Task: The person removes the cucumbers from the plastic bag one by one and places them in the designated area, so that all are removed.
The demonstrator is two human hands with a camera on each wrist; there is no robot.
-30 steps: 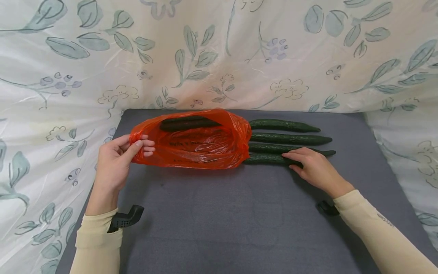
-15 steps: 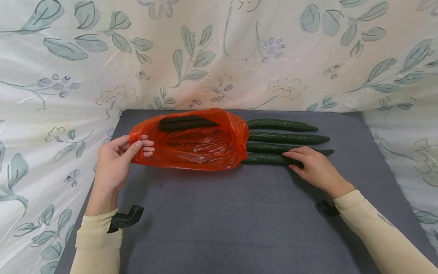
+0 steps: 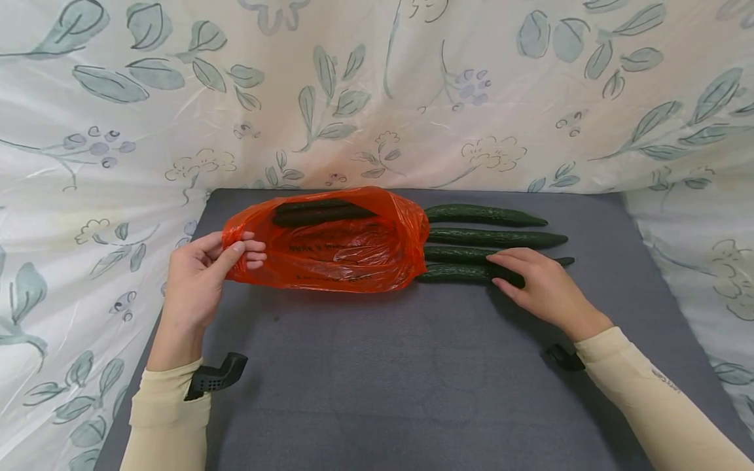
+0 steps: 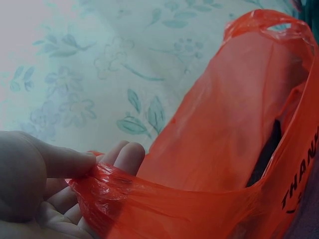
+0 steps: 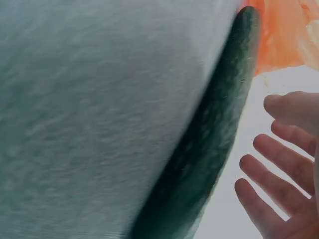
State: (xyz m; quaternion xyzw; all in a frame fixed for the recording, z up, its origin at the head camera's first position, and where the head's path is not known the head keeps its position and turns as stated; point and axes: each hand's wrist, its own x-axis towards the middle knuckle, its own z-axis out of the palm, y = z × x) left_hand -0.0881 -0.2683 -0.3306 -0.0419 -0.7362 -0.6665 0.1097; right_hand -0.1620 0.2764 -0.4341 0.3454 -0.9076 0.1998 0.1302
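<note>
My left hand (image 3: pixel 203 281) pinches the left end of a red plastic bag (image 3: pixel 353 281) between thumb and fingers. In the left wrist view the thumb presses the bunched film (image 4: pixel 107 191). The bag's mouth gapes toward me, and dark green cucumbers (image 3: pixel 321 212) lie inside along its back. My right hand (image 3: pixel 544 291) is over the right end of the nearest cucumber (image 3: pixel 456 272), fingers spread. In the right wrist view a gap separates the fingers (image 5: pixel 279 186) from a cucumber (image 5: pixel 214 109). The hand hides that cucumber's right tip.
More cucumbers lie side by side behind the nearest one: one (image 3: pixel 459 254), another (image 3: pixel 497 237) and the farthest (image 3: pixel 485 214). The bag hides their left ends. A grey tabletop (image 3: pixel 377 373) lies below, with a floral sheet (image 3: pixel 377 98) rising behind it.
My right thumb and index finger have shifted up slightly and spread a little over the nearest cucumber. The left hand and bag stay in place.
</note>
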